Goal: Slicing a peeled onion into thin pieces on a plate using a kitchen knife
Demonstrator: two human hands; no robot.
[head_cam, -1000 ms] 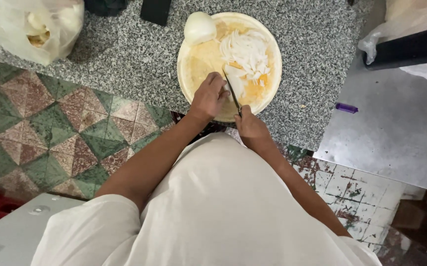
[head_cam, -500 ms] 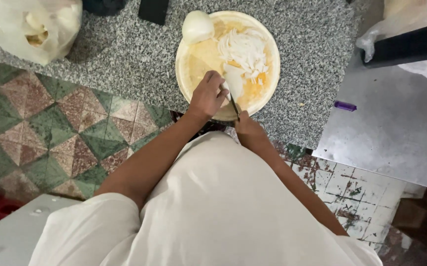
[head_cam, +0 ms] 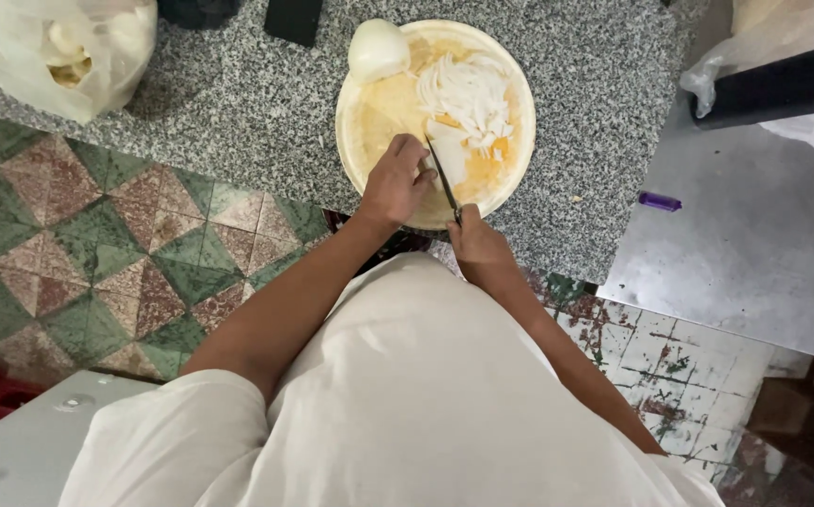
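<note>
A speckled grey granite counter (head_cam: 238, 113) stands over green-and-red patterned floor tiles (head_cam: 78, 253) — a dull steel table (head_cam: 754, 253) just beside it.

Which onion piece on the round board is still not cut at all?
The whole peeled onion at the board's far-left rim. It is smooth and round, while the sliced onion pile is thin strips and the left hand holds a partly cut piece.

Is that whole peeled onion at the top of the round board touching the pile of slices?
Apart. The head view shows the whole onion on the board's upper left rim, with bare board between it and the sliced pile.
</note>
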